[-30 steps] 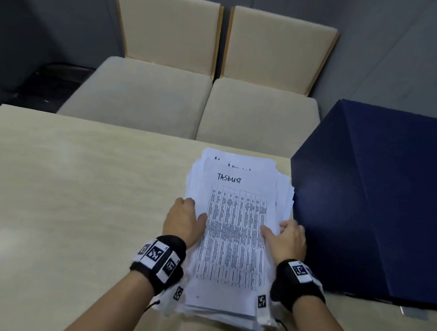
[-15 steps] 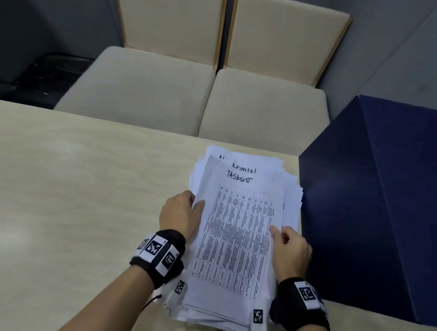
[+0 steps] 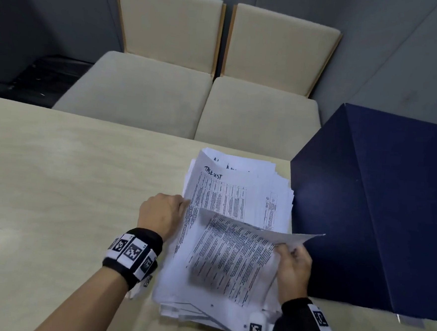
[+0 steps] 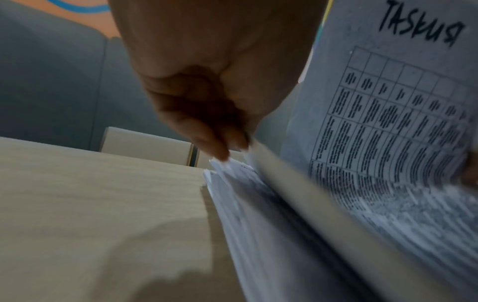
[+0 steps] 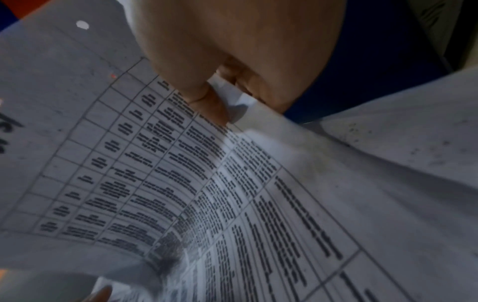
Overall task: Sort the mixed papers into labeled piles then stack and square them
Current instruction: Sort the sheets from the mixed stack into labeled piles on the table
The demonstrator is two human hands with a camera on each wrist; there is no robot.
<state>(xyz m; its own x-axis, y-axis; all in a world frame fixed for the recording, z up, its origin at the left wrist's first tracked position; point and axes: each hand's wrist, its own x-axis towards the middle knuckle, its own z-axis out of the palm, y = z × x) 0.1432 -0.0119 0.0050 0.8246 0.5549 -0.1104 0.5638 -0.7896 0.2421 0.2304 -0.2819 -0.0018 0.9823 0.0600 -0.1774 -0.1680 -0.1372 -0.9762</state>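
Observation:
An uneven stack of white printed papers (image 3: 274, 195) lies on the pale wooden table (image 3: 69, 180), right of centre. Its top sheet (image 3: 231, 256), a printed table headed "TASKLIST" in handwriting, is raised off the stack and curled. My right hand (image 3: 293, 263) pinches that sheet's right edge, and the thumb (image 5: 207, 102) presses on its printed face (image 5: 181, 183). At the stack's left side my left hand (image 3: 162, 213) has its fingers curled. Its fingertips (image 4: 222, 151) meet the raised sheet's left edge (image 4: 388, 102), above the stack (image 4: 258, 204).
A large dark blue box (image 3: 377, 202) stands right up against the right side of the stack. Two beige cushioned chairs (image 3: 139, 95) (image 3: 257, 111) sit beyond the table's far edge. Bare table surface stretches to the left of the papers.
Both hands flanked the flat stack before. The right hand has now pinched the top sheet's right edge and raised it, so it curls. The head view has shifted slightly.

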